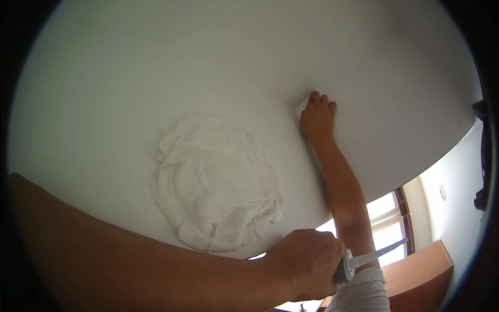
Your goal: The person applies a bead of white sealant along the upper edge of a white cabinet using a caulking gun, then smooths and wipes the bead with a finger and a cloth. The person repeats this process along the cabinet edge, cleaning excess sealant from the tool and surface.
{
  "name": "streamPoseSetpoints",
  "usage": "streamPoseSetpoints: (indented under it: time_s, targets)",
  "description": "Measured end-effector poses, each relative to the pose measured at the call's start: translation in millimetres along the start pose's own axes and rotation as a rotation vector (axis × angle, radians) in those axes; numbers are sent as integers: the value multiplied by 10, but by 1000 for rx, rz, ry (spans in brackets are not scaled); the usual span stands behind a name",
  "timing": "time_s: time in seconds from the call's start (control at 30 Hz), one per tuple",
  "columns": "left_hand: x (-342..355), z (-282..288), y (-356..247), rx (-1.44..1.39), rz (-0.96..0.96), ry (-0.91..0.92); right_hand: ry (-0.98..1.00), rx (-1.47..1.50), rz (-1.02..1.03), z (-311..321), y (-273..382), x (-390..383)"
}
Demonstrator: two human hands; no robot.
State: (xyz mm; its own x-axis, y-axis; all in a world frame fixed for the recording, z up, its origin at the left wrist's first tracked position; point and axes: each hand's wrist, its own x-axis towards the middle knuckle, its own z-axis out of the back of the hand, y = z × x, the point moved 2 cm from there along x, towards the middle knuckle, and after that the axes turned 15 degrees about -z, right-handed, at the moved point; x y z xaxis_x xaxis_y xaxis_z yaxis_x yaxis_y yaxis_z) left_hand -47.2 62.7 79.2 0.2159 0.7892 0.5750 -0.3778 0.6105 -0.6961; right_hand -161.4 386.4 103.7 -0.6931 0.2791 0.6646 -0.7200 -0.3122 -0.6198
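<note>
My left hand (306, 262) is closed round a grey-ended sealant tube (343, 268) at lower middle. Its long, pale tapered nozzle (378, 254) points to the right, passing in front of my right forearm. Higher up, right of the middle, my right hand (318, 118) has its fingers bent over a thin white flat piece (300, 107) against a broad white surface (114, 78). Only a corner of that piece shows; my hand hides the rest. To the left of my right hand, a rounded patch of white, layered, ridged material (213, 177) stands out from the surface.
At lower right, beyond the surface's curved edge, is a bright window (387, 229) with a brown frame. Below it is a wooden board-like piece (423, 268). A pale wall (457, 182) runs along the right, with dark objects (481, 197) at the rim.
</note>
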Motion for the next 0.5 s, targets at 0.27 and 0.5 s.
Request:
streamPoseSetpoints:
  time_s: [0.27,0.5]
  targets:
    - [-2,93,-35,15,37,28,188,139,49,-18,132,-14]
    - [-67,64,-189,52,121,133,234,1099,-117,705,-317,-392]
